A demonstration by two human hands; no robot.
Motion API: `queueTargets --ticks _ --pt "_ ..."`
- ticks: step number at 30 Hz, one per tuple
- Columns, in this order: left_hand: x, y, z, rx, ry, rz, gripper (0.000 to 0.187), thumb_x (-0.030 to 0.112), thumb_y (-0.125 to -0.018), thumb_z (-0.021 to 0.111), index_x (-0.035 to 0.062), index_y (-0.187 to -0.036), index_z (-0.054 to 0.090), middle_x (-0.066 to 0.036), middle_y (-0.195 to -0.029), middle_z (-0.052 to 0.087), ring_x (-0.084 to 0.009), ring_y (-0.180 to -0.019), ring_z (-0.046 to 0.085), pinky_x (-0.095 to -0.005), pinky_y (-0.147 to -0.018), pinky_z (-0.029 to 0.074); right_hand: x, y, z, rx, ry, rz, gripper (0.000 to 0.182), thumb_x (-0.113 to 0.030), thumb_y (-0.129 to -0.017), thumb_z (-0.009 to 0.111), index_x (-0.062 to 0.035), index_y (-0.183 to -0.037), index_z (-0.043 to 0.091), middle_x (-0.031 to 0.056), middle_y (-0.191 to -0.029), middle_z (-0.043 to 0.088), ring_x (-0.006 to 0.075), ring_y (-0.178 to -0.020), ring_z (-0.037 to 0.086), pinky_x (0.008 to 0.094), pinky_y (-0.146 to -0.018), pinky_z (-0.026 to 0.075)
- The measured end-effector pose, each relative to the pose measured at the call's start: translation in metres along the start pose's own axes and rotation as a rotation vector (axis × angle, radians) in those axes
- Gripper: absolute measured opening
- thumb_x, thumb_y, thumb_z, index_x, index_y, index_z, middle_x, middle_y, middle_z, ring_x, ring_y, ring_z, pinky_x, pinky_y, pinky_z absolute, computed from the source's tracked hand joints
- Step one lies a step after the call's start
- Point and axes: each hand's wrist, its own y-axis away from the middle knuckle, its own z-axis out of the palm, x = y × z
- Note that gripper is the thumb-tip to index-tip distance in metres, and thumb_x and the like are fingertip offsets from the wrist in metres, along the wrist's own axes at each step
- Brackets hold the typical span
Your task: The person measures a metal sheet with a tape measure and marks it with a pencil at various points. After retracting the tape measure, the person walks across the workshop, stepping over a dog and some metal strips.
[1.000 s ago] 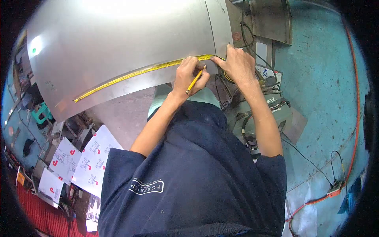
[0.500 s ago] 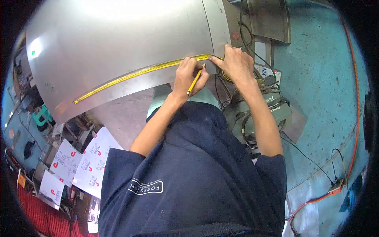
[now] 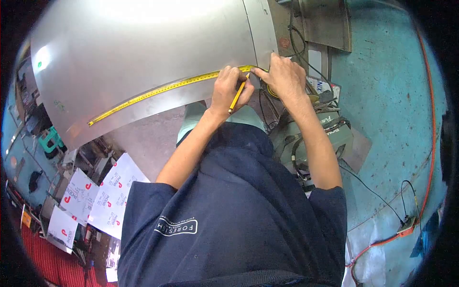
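A large curved sheet of shiny metal [image 3: 143,48] fills the upper left. A yellow measuring tape [image 3: 158,91] lies stretched along its near edge. My left hand [image 3: 227,91] rests on the tape and grips a yellow pencil [image 3: 237,96], whose tip sits at the tape near the sheet's right corner. My right hand [image 3: 283,79] presses the tape's end down at that corner, its fingertips touching the left hand's fingers.
White printed papers with red logos [image 3: 110,196] lie at lower left. A grey machine with black cables [image 3: 318,138] stands under my right forearm. An orange cable [image 3: 432,119] runs along the teal floor at right. A green object [image 3: 50,138] sits at far left.
Both hands have shifted slightly up along the sheet's edge. The pencil has tilted more upright, its tip closer to the tape. The tape stays stretched.
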Motion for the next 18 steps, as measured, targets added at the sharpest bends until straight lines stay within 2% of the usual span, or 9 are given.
queueTargets --ticks 6,8,18 --pt "-0.0009 0.0018 0.0015 0.009 -0.01 0.023 0.021 -0.001 -0.077 0.072 0.0019 -0.084 0.053 -0.015 -0.074 0.055 -0.0347 -0.068 0.057 -0.0426 -0.064 0.048 0.0011 0.0001 0.0018 0.005 -0.009 -0.015 0.055 -0.053 -0.082 0.081 -0.0005 -0.094 0.071 0.0194 -0.082 0.075 0.0336 -0.08 0.077 0.0457 -0.068 0.061" --pt "-0.0028 0.0037 0.0031 -0.014 0.021 -0.008 0.023 0.002 -0.072 0.072 0.0036 -0.085 0.053 -0.014 -0.079 0.053 -0.036 -0.073 0.054 -0.0455 -0.067 0.045 0.0006 0.0001 0.0004 0.0 -0.02 -0.01 0.055 -0.053 -0.082 0.081 -0.0005 -0.094 0.071 0.0198 -0.082 0.075 0.0338 -0.08 0.077 0.0456 -0.068 0.061" --pt "-0.0027 0.0035 0.0048 0.004 0.0 -0.014 0.023 0.002 -0.072 0.072 0.004 -0.085 0.053 -0.015 -0.08 0.054 -0.0366 -0.074 0.055 -0.0455 -0.067 0.046 0.002 0.0 0.0007 0.007 -0.033 -0.021 0.055 -0.052 -0.081 0.082 0.0 -0.093 0.071 0.0204 -0.081 0.075 0.0348 -0.079 0.077 0.046 -0.067 0.061"
